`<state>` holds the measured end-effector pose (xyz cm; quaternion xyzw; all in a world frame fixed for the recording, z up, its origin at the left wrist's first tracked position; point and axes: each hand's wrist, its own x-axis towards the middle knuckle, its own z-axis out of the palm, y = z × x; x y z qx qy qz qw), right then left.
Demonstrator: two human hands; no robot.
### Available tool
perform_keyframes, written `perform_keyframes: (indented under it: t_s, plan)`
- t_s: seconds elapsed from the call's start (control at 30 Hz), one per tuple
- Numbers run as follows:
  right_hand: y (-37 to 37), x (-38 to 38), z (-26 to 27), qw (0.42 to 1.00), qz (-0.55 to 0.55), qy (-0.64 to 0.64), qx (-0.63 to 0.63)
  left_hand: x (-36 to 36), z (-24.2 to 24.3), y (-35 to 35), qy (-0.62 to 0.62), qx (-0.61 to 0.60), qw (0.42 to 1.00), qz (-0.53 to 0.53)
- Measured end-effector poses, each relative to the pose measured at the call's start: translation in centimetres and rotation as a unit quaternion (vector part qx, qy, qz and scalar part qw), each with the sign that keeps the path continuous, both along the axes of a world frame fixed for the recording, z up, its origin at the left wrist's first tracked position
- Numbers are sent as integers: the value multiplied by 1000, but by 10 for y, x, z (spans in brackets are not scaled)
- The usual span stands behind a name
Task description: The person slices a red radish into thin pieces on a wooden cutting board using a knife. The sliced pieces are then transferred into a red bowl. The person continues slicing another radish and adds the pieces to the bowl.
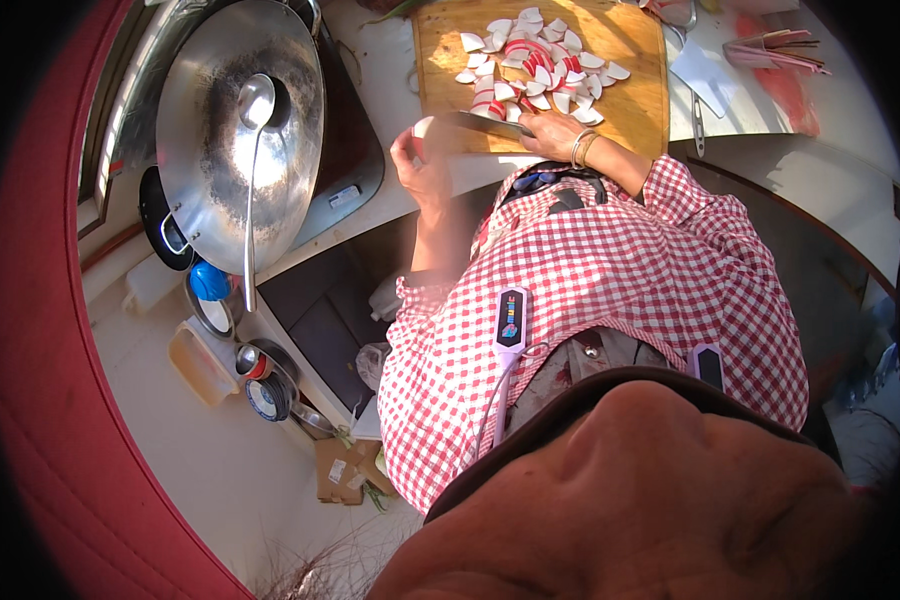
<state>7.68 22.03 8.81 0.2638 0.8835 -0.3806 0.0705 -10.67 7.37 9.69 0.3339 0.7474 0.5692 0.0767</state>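
A wooden cutting board [450,82] lies on the counter before me, with many thin red-skinned, white-fleshed radish slices [544,56] piled on it. At the board's near edge my right hand [555,136] grips a knife [487,122], its blade pointing left. Just off the board's near left corner my left hand [420,169], partly blurred, holds a piece of radish [422,131] between the fingers. The knife's tip is close to that piece; whether they touch cannot be told.
At the left, a large metal wok [210,90] holds a long-handled ladle [256,105]. A white-bladed utensil [703,75] and a bundle of thin sticks [776,54] lie right of the board. Bowls and a blue-rimmed plate [268,397] stand lower left, above a cardboard box [339,472].
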Motion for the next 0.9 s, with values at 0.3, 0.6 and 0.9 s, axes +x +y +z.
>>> perform_keyframes:
  t_s: [0.3, 0.6, 0.9]
  plan:
    - [39, 32, 13, 994, -109, 9, -23, 32, -42, 50, 316, -145, 930, -120]
    - [36, 23, 44, 996, -83, -17, 10, 21, -44, 22, 246, -114, 942, -200]
    - [33, 14, 50, 998, -5, -15, 64, 8, -38, 25, 291, -108, 923, -226]
